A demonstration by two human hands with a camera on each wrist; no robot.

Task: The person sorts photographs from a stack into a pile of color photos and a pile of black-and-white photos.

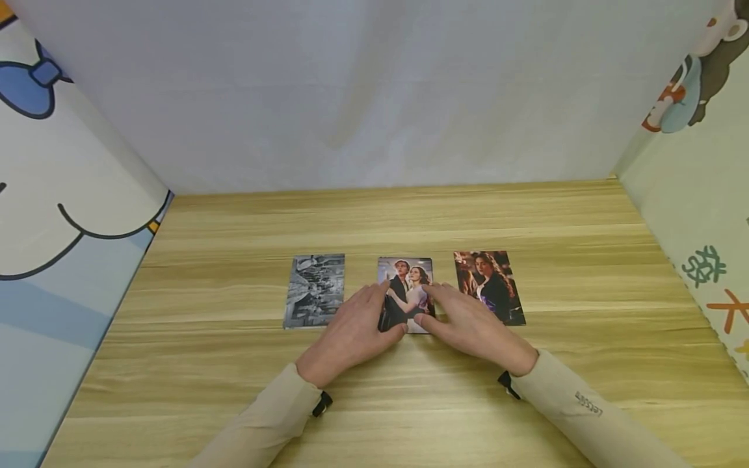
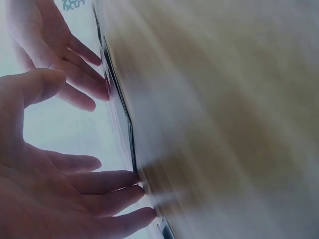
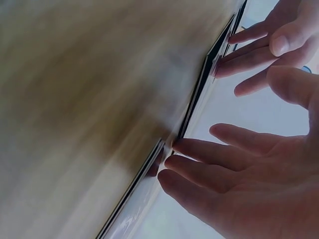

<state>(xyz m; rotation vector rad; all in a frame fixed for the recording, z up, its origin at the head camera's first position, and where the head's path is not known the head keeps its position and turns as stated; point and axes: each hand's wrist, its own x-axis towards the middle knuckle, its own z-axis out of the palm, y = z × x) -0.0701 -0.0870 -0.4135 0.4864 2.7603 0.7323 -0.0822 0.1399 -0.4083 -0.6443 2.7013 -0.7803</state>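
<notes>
Three photo cards lie flat in a row on the wooden table. In the head view the middle one, a colour photo card of a couple [image 1: 407, 286], has my left hand [image 1: 357, 325] at its left side and my right hand [image 1: 468, 322] at its right side. Fairly straight fingers of both hands reach to its edges, thumbs near its lower end. The wrist views show the left fingertips [image 2: 130, 178] and right fingertips [image 3: 179, 145] at the thin dark card edge. A black-and-white photo card [image 1: 315, 286] lies left, a photo card of a long-haired person [image 1: 488, 279] right.
The light wooden table [image 1: 398, 416] extends around the cards. A pale grey-white backdrop [image 1: 380, 97] stands behind it. Side panels with cartoon prints border it at left [image 1: 88, 188] and right [image 1: 690, 195].
</notes>
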